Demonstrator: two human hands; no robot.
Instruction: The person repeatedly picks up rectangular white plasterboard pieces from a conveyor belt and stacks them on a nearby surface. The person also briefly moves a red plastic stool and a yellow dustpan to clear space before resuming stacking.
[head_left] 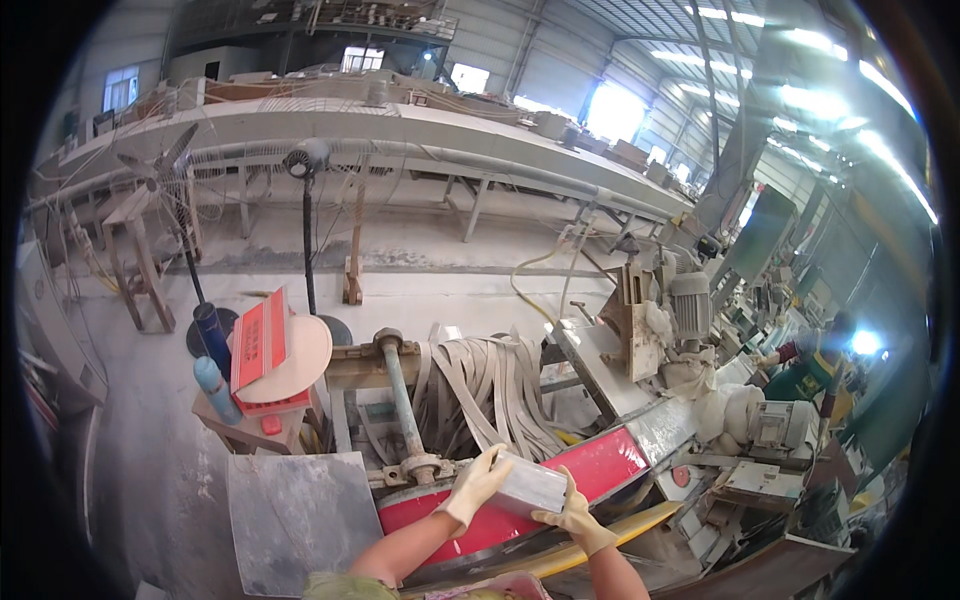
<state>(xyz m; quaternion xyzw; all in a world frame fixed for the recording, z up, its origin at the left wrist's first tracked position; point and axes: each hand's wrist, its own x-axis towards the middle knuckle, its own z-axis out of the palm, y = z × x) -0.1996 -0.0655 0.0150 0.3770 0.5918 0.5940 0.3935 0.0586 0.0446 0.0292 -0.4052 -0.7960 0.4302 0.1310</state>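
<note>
Grey and dusty pretty much everywhere in the head view, it's a big workshop hall with a long pale workbench [420, 130] running across the back. Both hands are in cream-coloured work gloves. The left hand [475, 487] is wrapped over the near-left end of a pale rectangular block [530, 487], fingers curled on top of it, so it's closed on the block. The right hand [572, 517] grips the block's lower right edge from underneath with the thumb up the side, also closed on it. So the block is held between the two hands, tilted a bit, sitting just above the red panel [590, 470] of the machine in front of the person.

Right behind the hands there's a bunch of worn beige belts [490, 385] draped over the machine, and a grey metal shaft [400, 395] running down to a bearing just left of the left hand. Off to the right sits a dust-caked electric motor [690, 305]. On the left, a little stand holds a red box [260, 345], a round pale disc [300, 360] and two blue bottles [213, 365]. A flat grey slab [295, 515] lies lower left. Far right, another person in a green top [810, 370] is working, well apart from the hands. A pedestal fan [306, 160] stands further back.
</note>
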